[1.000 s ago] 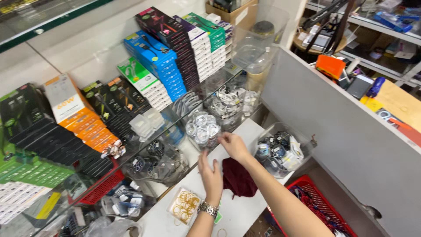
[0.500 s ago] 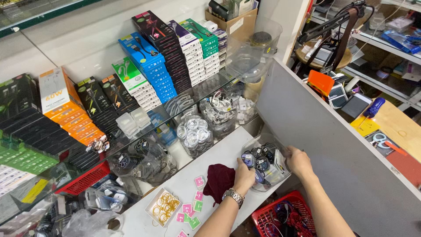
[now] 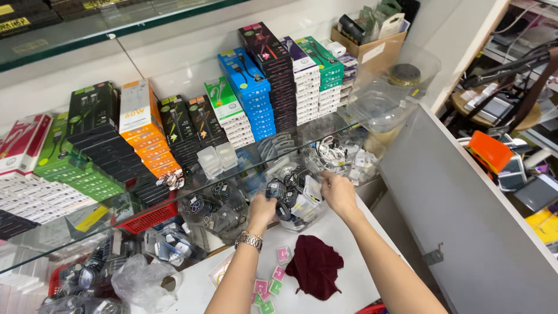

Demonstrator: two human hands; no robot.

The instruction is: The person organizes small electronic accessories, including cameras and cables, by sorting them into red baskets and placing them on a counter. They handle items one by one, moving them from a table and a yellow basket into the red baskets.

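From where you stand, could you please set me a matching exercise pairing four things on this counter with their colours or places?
Things:
1. folded cloth
2. wristwatch
3. clear bag of small packets
4. tall stack of boxes

Descriptions:
A. blue
B. held between both hands
C. dark maroon, lying on the white counter
D. on the left wrist

Pairs: 1-C, 2-D, 3-B, 4-A

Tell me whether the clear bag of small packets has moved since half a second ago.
Yes. The clear bag went from right of the dark red cloth to beyond it, under the glass shelf.
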